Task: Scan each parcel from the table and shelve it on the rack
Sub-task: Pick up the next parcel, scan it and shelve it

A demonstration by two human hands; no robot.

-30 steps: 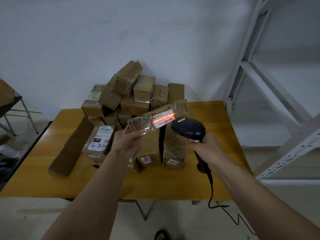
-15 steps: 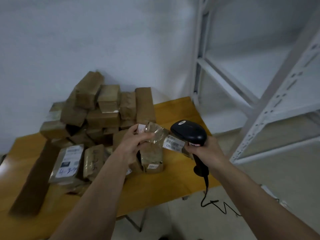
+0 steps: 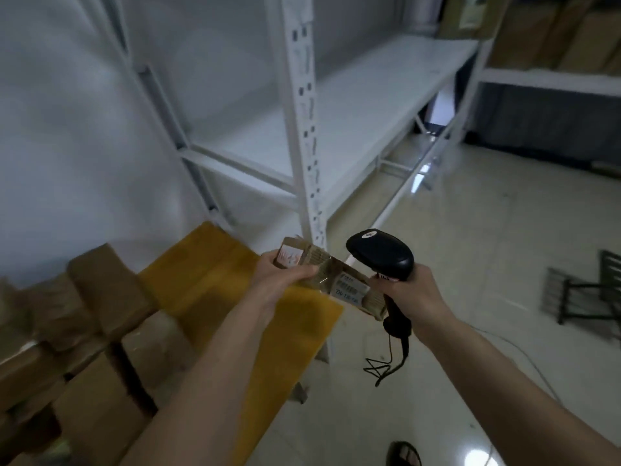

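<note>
My left hand point(image 3: 279, 275) grips one end of a long, thin brown parcel point(image 3: 339, 284) wrapped in clear tape, with a white barcode label facing up. My right hand point(image 3: 408, 290) holds a black handheld scanner point(image 3: 381, 252) by its grip, its head just above the parcel's label end; its cable hangs down. Both are held over the right corner of the yellow wooden table point(image 3: 215, 264). A heap of brown parcels point(image 3: 100, 331) fills the table's left part. The white metal rack point(image 3: 302, 129) stands straight ahead, its white shelf board point(image 3: 369, 105) bare.
A rack upright point(image 3: 307, 169) stands right behind the held parcel. Cardboard boxes point(image 3: 554, 31) sit on another rack at the top right. A dark folding stool point(image 3: 584, 297) stands on the tiled floor at right. My sandalled foot point(image 3: 405, 454) shows at the bottom.
The view has swung right from the table toward the rack. The red scan line on the label is gone. Both hands carried parcel and scanner to the table's right corner.
</note>
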